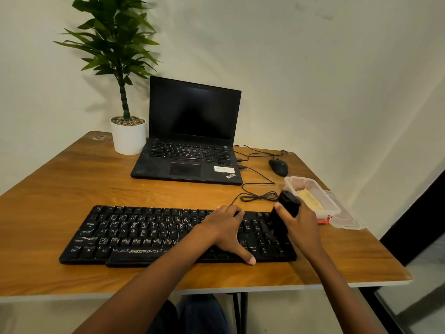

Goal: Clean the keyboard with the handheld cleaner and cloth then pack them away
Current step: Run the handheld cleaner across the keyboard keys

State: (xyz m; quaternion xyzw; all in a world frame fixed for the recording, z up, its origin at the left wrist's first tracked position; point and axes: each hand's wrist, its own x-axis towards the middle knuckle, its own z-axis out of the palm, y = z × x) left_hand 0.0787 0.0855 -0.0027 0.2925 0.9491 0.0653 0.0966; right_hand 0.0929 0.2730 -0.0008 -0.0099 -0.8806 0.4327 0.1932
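Wooden table (pixel 60 189) against a pale wall (pixel 313 68). Near its front edge the left hand (pixel 226 230) lies spread on the keyboard (pixel 134 235); the right hand (pixel 301 225) grips the cleaner (pixel 287 204), tip blurred, perhaps on keys.

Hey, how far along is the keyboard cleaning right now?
Nothing looks finished: white specks dot the keyboard. In hand: the right hand grips the cleaner over the number keys; the left hand rests on the keyboard. Left: wiping with the cloth in the box, then packing.

Black keyboard (pixel 178 233), black cleaner (pixel 285 213), yellow cloth (pixel 309 200), wood-grain table (pixel 60 189).
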